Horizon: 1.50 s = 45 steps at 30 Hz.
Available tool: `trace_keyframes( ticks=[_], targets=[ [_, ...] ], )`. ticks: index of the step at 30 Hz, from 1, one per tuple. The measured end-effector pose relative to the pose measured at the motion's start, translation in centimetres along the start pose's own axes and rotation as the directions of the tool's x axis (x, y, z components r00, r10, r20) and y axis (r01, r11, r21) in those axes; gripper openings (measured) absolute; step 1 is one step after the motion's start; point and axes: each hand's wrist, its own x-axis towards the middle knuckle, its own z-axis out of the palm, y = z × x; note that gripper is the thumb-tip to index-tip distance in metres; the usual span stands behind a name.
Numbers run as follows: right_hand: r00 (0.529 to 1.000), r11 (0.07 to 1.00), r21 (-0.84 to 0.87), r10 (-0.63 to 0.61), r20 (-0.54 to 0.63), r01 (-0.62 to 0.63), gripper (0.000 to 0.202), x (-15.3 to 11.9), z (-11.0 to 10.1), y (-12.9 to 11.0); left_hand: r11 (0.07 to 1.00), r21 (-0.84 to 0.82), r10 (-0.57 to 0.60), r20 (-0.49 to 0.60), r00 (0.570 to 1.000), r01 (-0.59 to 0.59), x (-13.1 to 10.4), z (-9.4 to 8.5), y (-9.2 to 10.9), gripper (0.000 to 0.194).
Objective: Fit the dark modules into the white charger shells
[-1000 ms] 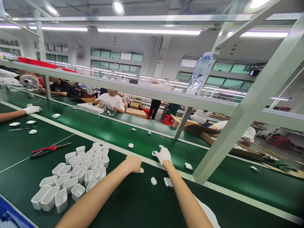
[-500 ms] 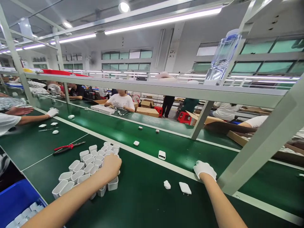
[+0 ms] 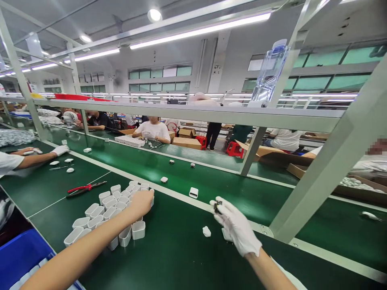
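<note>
Bare and curled, my left hand (image 3: 142, 202) is closed on a white plastic housing (image 3: 152, 198) at the far right edge of a group of open-topped white housings (image 3: 96, 211); its fingertips are hidden. My right hand (image 3: 236, 225), in a white glove, is raised over the bench edge strip. Between its thumb and fingers it pinches a small dark electronic part (image 3: 217, 207). Under that hand a white flat piece (image 3: 226, 234) is partly covered. Just left of it lies a small crumpled-looking white piece (image 3: 207, 231).
A green conveyor belt (image 3: 139, 165) carries a white case (image 3: 194, 193) and several smaller parts. Red-handled pliers (image 3: 86, 188) lie left of the housings. A blue bin (image 3: 21, 257) is at lower left. A slanted metal post (image 3: 323, 177) rises at right. A co-worker's gloved hand (image 3: 61, 150) is at far left.
My right hand has come left and up from the belt edge, now with the small dark part in its fingers. The left hand stays at the housings. Parts on the belt have shifted slightly left.
</note>
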Motion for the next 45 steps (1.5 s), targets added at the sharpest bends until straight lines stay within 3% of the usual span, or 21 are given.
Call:
trace_keyframes(
  ticks=[4,8,12,14,16,19,22,24,27,31,36,45],
  targets=[
    [0.989,0.987,0.098,0.122,0.085,-0.130,0.057,-3.3,1.3,3.0,0.996,0.083,0.021,-0.035,0.999,-0.018,1.4,-0.6,0.8,0.026],
    [0.972,0.967,0.157,0.179,0.155,-0.203,0.060,-4.9,1.4,5.0,0.982,0.042,0.186,-0.041,0.982,-0.184,0.0,-0.3,3.7,0.013],
    [0.977,0.974,0.180,0.101,0.189,-0.135,0.062,-4.9,1.1,6.5,0.875,-0.125,0.467,-0.037,0.884,-0.468,-4.4,2.9,8.3,0.011],
    [0.984,0.981,0.169,0.067,0.162,-0.095,0.063,-4.7,0.9,7.2,0.812,-0.207,0.548,-0.047,0.835,-0.545,-6.3,4.9,10.0,0.008],
    [0.990,0.986,0.148,0.058,0.132,-0.077,0.061,-4.7,0.9,7.7,0.770,-0.278,0.575,-0.088,0.814,-0.574,-7.5,6.4,10.7,0.013],
    [0.994,0.992,0.110,0.054,0.095,-0.064,0.057,-5.1,1.0,7.9,0.729,-0.386,0.550,-0.162,0.819,-0.565,-8.1,7.7,10.1,0.025],
    [0.997,0.996,0.069,0.050,0.061,-0.054,0.053,-5.8,1.4,7.6,0.624,-0.594,0.476,-0.225,0.850,-0.507,-8.0,8.5,9.1,0.042],
    [0.997,0.997,0.055,0.056,0.045,-0.058,0.055,-6.1,1.7,7.4,0.537,-0.707,0.433,-0.237,0.870,-0.460,-7.8,9.1,8.8,0.053],
    [0.996,0.994,0.065,0.086,0.028,-0.088,0.055,-6.4,1.9,7.0,0.476,-0.778,0.408,-0.217,0.887,-0.409,-7.5,9.7,8.6,0.063],
    [0.982,0.971,0.156,0.174,0.072,-0.183,0.046,-6.3,1.9,6.5,0.458,-0.822,0.387,-0.160,0.908,-0.340,-7.4,9.5,8.7,0.058],
    [0.939,0.891,0.307,0.285,0.195,-0.334,0.054,-5.6,1.5,6.3,0.446,-0.833,0.382,-0.154,0.911,-0.328,-7.7,8.7,8.8,0.042],
    [0.926,0.814,0.444,0.303,0.226,-0.375,0.041,-5.9,1.7,6.5,0.457,-0.808,0.427,-0.167,0.889,-0.372,-7.8,8.3,8.8,0.047]
  ],
)
